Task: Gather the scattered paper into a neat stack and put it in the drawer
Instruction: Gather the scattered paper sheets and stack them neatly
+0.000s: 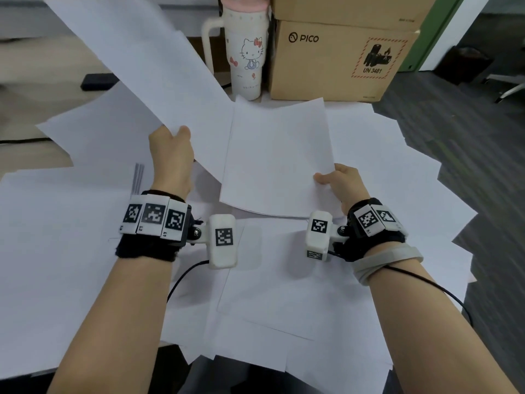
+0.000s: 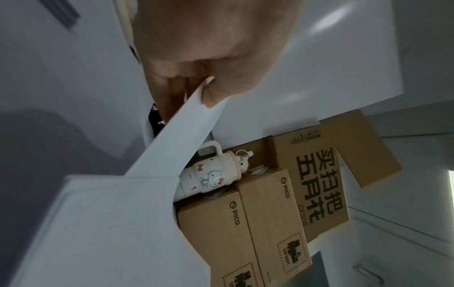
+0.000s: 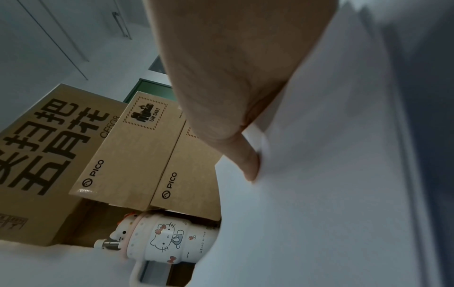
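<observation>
Loose white sheets [image 1: 298, 294] are spread all over the desk [image 1: 31, 155], overlapping every which way. Right hand [image 1: 339, 182] pinches the near corner of a small stack [image 1: 278, 157] lifted just above them. Left hand [image 1: 170, 150] pinches another sheet [image 1: 142, 61], raised and tilted up to the left. Further back: a Hello Kitty tumbler [image 1: 244, 49] beside PICO cardboard boxes [image 1: 338, 61]. Can't see the drawer.

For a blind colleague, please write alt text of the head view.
Each hand holds a sheet: left hand lifts one, right hand another, over scattered paper. Behind: a tumbler and boxes.
</observation>
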A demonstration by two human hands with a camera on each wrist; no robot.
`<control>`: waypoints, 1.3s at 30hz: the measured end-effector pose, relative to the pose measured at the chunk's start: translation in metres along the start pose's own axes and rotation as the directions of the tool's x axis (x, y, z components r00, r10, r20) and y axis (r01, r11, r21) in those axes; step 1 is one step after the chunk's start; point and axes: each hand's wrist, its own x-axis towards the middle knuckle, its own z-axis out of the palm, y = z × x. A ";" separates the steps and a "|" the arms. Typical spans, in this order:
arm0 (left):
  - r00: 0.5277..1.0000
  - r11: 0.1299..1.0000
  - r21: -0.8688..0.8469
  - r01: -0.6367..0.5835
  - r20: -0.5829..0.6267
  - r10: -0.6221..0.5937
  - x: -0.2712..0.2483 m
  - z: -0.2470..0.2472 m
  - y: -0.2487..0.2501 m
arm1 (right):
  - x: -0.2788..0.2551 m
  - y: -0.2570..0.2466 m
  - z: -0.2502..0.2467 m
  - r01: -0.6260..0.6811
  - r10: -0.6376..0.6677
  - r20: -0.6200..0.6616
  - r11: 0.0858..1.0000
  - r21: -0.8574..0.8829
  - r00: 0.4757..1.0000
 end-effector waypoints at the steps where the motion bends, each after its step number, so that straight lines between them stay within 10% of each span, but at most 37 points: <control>1: 0.999 0.999 -0.001 -0.036 -0.006 0.036 -0.004 -0.002 0.002 | -0.002 0.000 0.000 0.004 -0.004 0.000 1.000 0.000 1.000; 20: 0.907 0.889 -0.193 -0.416 -0.015 0.421 -0.061 -0.035 0.084 | -0.057 0.017 -0.008 -0.026 0.029 0.033 0.996 -0.081 0.999; 39: 0.988 0.959 0.278 0.053 0.128 -0.092 -0.068 -0.043 -0.027 | -0.090 0.037 -0.015 -0.015 0.011 0.150 1.000 0.022 0.989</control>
